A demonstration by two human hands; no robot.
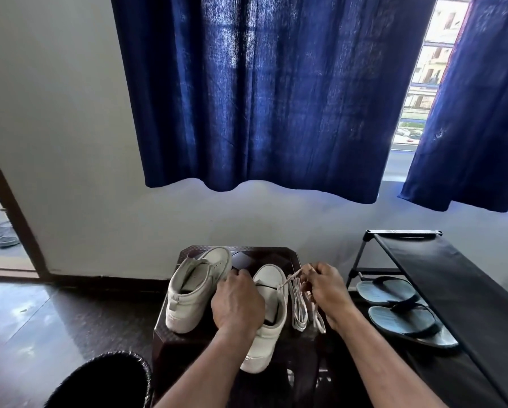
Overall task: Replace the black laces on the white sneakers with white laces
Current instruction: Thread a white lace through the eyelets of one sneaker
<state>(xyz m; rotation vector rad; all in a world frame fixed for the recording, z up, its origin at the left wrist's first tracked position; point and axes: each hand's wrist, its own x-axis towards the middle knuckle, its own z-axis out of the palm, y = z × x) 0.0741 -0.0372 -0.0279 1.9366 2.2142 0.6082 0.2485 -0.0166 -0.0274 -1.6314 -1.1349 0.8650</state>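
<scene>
Smooth white low-top sneaker (269,343): lying on the dark brown moulded counter (264,254), long axis running front to back, toe pointing away toward the wall. Left hand (236,304) curling over its opening, gripping it. Right hand (326,293) pinching a flat white woven lace (291,279), which is stretching taut from the sneaker's right side. Second white sneaker (193,293) sitting left of the sneaker, toe angling away. Folded white lace bundle (299,310) lying just right of the sneaker.

White lace (291,279) in right hand (327,293)
</scene>
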